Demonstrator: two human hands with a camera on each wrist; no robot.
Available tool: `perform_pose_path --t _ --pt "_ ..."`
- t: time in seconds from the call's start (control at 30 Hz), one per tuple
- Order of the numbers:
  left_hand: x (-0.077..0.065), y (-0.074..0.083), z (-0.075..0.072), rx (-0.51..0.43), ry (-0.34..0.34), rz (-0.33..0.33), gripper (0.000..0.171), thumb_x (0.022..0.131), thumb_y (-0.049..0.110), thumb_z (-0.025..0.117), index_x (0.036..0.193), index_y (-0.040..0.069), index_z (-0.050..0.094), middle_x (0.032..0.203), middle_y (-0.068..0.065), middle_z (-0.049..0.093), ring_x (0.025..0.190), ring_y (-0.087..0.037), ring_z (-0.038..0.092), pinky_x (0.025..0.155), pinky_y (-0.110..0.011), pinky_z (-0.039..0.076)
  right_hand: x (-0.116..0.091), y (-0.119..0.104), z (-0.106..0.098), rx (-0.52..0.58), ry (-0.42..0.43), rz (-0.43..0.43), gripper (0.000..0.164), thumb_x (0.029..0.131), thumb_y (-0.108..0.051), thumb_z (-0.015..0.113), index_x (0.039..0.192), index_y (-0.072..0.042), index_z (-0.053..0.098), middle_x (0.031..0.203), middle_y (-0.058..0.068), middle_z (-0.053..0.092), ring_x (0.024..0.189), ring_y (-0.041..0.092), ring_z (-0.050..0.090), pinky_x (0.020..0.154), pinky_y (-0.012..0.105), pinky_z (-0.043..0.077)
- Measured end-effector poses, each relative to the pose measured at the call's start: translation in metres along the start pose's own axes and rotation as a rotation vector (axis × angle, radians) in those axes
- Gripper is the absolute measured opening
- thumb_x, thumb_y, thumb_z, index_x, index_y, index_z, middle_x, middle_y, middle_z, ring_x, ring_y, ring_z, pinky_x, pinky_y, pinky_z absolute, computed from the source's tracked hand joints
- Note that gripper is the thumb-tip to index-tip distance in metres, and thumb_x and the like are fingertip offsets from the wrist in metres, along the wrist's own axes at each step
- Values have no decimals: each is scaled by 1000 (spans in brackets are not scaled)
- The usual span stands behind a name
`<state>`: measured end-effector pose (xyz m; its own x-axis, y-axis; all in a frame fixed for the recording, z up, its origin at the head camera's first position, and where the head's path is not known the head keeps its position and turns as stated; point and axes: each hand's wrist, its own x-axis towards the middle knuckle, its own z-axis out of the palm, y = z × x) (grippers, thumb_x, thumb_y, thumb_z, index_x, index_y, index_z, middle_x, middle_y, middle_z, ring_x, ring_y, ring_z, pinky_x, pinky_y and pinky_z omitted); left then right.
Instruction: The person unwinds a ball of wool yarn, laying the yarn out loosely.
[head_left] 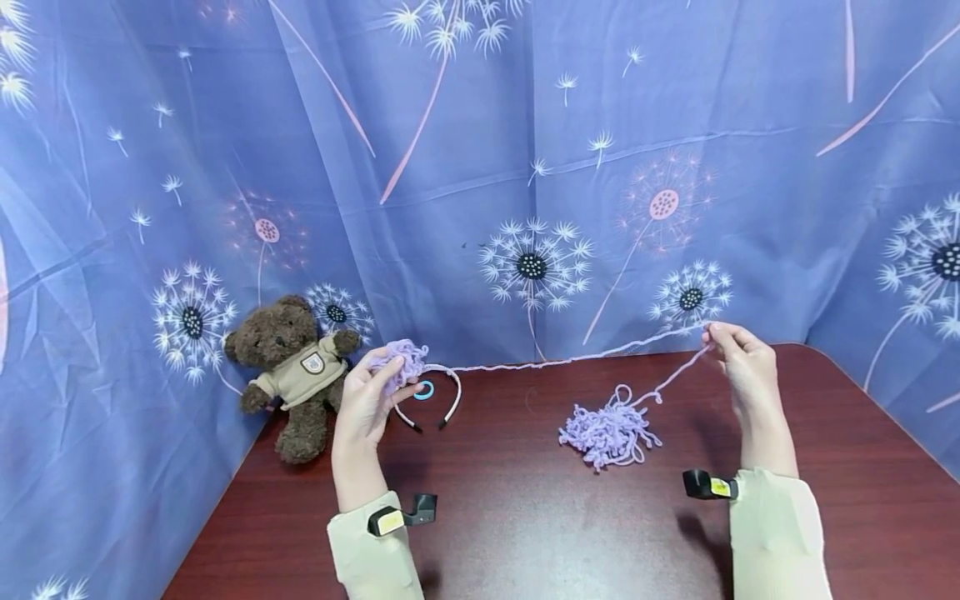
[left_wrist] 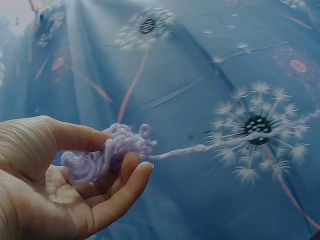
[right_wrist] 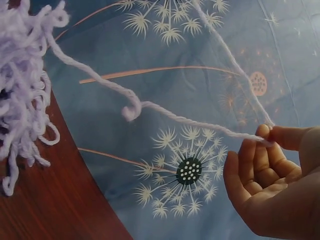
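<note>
My left hand (head_left: 367,400) grips a small bundle of lilac yarn (left_wrist: 112,155) between thumb and fingers, held up over the left part of the table. From it a strand of yarn (head_left: 555,363) runs almost straight across to my right hand (head_left: 742,362). There the thumb and fingertips (right_wrist: 280,136) pinch the strand at a bend. Below the pinch, the yarn slants down to a loose, tangled lilac heap (head_left: 607,435) lying on the table. A small curl (right_wrist: 132,110) shows partway along that lower length in the right wrist view.
A brown teddy bear (head_left: 288,379) in a beige sweater sits against the blue dandelion curtain (head_left: 450,275) at the left. Behind my left hand lie a white headband (head_left: 455,396) and a small light-blue ring (head_left: 424,390) on the dark red wooden table (head_left: 510,500).
</note>
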<state>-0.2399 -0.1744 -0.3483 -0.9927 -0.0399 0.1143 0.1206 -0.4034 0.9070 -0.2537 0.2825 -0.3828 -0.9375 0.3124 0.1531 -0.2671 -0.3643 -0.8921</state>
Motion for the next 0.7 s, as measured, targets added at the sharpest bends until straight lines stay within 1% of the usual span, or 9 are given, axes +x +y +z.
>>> perform_pose_path --t 0.1,0.23,0.3,0.33,0.4,0.53,0.57,0.63,0.7 --pt "4 -6 8 35 -31 -7 20 97 -4 46 95 14 57 95 5 64 77 -9 64 67 -30 62 1 2 -3 -110 -74 19 23 97 -12 59 83 -23 73 74 -13 69 69 -3 64 66 9 55" --pt "8 -13 15 47 -64 -23 20 97 -3 48 97 14 58 92 4 65 75 -10 65 66 -29 61 3 5 -7 -424 -185 53 21 99 -24 57 85 -36 67 76 -23 66 74 -9 63 69 6 52" --pt "9 -14 17 45 -78 -27 19 96 -3 49 98 13 58 90 3 65 73 -10 64 66 -29 61 4 6 -6 -530 -215 65 17 99 -28 56 88 -40 63 77 -27 65 76 -11 62 70 6 52" --pt "9 -15 18 40 -83 -27 20 96 -4 49 98 13 58 90 3 65 73 -10 65 66 -29 61 4 7 -5 -549 -221 69 15 99 -29 56 90 -40 61 78 -28 64 76 -12 62 71 6 52" --pt "10 -16 20 27 -95 -32 21 96 -4 48 99 14 59 90 2 65 73 -10 65 67 -28 61 5 8 -2 -531 -215 71 14 99 -27 56 92 -39 59 78 -28 65 76 -12 63 70 6 53" --pt "10 -18 23 2 -125 -43 26 96 -6 47 103 14 61 90 1 66 75 -11 66 70 -29 61 2 12 11 -425 -181 35 19 98 -18 58 91 -35 63 77 -25 67 73 -9 63 68 7 53" --pt "9 -18 24 -4 -134 -49 27 96 -7 47 104 14 61 90 0 67 76 -11 66 71 -29 61 1 13 17 -417 -180 26 17 98 -17 58 93 -31 65 77 -24 67 73 -9 64 68 7 54" --pt "9 -20 28 -11 -156 -63 28 95 -7 47 105 15 61 93 0 67 79 -12 67 73 -30 62 -3 16 31 -458 -198 6 11 98 -17 57 102 -19 68 79 -25 66 74 -8 63 71 8 54" --pt "8 -21 32 -14 -183 -76 29 95 -7 47 105 15 61 95 0 65 81 -13 66 73 -30 61 -9 19 49 -537 -235 -7 23 99 -20 56 115 -6 64 83 -25 65 77 -8 62 76 10 55"
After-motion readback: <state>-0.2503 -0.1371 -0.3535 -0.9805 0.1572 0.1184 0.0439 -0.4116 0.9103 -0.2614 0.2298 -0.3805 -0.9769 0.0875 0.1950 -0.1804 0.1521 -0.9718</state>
